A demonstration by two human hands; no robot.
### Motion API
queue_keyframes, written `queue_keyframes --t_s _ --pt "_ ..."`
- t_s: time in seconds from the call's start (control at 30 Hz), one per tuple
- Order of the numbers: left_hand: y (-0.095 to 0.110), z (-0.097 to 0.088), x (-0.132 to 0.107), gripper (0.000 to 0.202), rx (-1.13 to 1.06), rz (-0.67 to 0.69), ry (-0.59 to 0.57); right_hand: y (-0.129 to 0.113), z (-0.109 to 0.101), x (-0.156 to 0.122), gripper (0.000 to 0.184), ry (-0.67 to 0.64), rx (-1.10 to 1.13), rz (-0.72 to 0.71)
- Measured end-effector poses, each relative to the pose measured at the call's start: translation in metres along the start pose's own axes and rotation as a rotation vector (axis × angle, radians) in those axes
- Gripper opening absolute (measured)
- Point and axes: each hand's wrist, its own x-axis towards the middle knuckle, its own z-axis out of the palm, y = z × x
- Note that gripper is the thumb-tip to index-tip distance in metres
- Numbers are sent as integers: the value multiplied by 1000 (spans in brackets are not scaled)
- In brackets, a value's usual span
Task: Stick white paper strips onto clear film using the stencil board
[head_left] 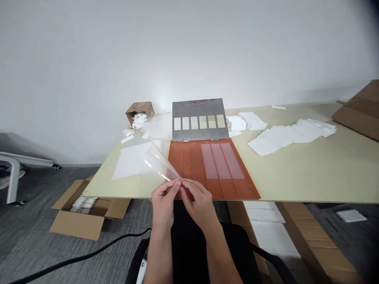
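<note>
the clear plastic film (158, 161) is the thing to watch here. it's pinched up in the air by both hands, curling away toward the far left, just above the near left part of the orange hinged plate (213, 169). left hand (162, 203) and right hand (199, 203) are close together, fingertips meeting and clamped on the film's near end. my worry is that film this thin could slip from a light pinch, or cling by static to the plate or the white sheet (132, 161) beside it. fingers might smudge it too, and a crease could form where it bends.

the plate is hinged to a steel plate with six rectangular windows (200, 112) on a cream table (310, 177), with loose white sheets (291, 136) to the right. a tipped kraft box (139, 111) spills white pieces at the far left. below, an open cardboard box (79, 216) sits on grey carpet (38, 240), with a black cable (97, 247) running across it.
</note>
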Motion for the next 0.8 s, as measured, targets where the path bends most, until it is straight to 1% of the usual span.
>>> queue_keyframes --t_s 0.1,0.3,0.43,0.63,0.8 --pt "0 1 -1 26 21 14 -13 0 -1 -1 24 -12 24 31" --pt "1 0 -3 21 91 104 -37 -1 -4 -2 27 -28 74 71" --pt "0 -2 -4 21 114 116 -63 -1 -5 0 28 -23 97 89" --pt "1 -1 -6 21 94 103 -77 -1 -9 0 24 -21 138 99" --pt "5 0 -8 21 95 115 -101 -2 -11 0 15 4 186 110"
